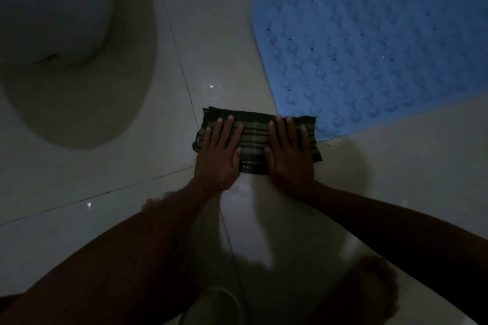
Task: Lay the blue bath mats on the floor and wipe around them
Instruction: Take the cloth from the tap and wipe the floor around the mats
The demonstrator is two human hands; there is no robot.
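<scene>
Blue mat (383,55) lies flat at two o'clock. Left hand (219,150) and right hand (289,150) press open-palmed on a striped cloth (254,137) — its far corner overlaps the mat's edge, so pushing forward could ruck the mat.

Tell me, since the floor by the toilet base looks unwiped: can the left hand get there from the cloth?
Probably yes. The left hand lies flat on the striped cloth, and only bare tile lies between it and the toilet base.
</scene>
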